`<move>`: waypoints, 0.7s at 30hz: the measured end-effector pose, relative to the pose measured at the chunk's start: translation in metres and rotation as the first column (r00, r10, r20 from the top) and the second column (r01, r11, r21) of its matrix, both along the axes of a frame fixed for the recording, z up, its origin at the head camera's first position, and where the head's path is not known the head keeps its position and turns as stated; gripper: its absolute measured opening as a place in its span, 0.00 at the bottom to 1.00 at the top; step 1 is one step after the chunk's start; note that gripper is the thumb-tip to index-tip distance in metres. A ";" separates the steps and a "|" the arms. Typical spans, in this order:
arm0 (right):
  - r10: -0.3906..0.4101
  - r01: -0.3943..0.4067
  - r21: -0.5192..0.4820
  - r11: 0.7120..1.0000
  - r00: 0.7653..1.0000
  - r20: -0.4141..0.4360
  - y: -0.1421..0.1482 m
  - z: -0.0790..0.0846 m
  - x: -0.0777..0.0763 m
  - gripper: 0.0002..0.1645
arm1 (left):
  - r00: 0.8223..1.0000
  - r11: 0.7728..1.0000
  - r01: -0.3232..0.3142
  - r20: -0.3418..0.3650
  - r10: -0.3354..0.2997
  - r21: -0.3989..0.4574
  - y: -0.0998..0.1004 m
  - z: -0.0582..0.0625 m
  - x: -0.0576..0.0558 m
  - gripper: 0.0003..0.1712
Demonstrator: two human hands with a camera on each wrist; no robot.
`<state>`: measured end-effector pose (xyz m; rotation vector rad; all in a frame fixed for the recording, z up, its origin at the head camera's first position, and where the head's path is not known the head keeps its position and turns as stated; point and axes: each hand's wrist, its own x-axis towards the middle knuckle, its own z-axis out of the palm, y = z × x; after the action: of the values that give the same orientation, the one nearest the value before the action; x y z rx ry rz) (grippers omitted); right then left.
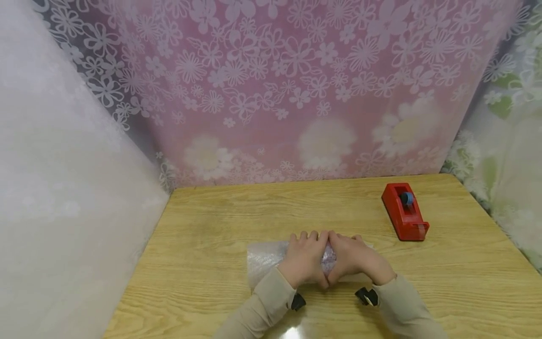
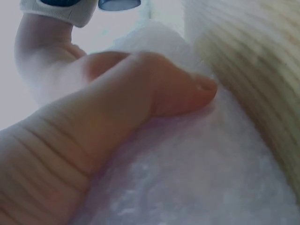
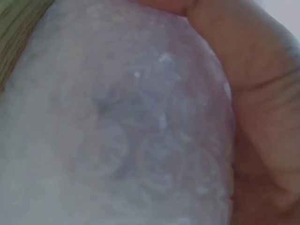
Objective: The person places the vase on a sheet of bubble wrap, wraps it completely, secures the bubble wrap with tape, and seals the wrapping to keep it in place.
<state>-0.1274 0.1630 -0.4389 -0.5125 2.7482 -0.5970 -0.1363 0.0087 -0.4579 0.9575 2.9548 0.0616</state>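
Head view: left hand (image 1: 304,260) and right hand (image 1: 354,256), side by side, grip a bubble-wrapped bundle (image 1: 263,261). That bundle lies on the surface (image 1: 199,245), left of and nearer the camera than the red tape dispenser (image 1: 402,217), apart from it.

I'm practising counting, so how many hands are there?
2. The left hand grips the bubble wrap, and the right hand grips it close beside, on the red dispenser's side. No others show.
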 end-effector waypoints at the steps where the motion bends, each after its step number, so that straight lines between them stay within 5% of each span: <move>1: -0.001 0.001 -0.002 1.000 1.000 0.005 0.001 0.000 -0.001 0.57 | 1.000 1.000 0.000 -0.014 0.000 0.000 0.000 -0.001 0.001 0.64; 11: 0.012 -0.012 -0.005 1.000 0.999 0.040 0.000 0.003 -0.004 0.51 | 0.992 0.998 -0.049 -0.111 0.052 0.034 -0.001 -0.005 0.013 0.62; 21: 0.024 -0.022 -0.020 1.000 0.996 0.084 0.002 0.002 -0.011 0.51 | 0.974 0.998 -0.027 -0.222 0.038 0.053 -0.003 -0.012 0.015 0.66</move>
<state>-0.1382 0.1648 -0.4372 -0.5109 2.6559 -0.6258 -0.1212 0.0056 -0.4699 0.9831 3.1881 0.0304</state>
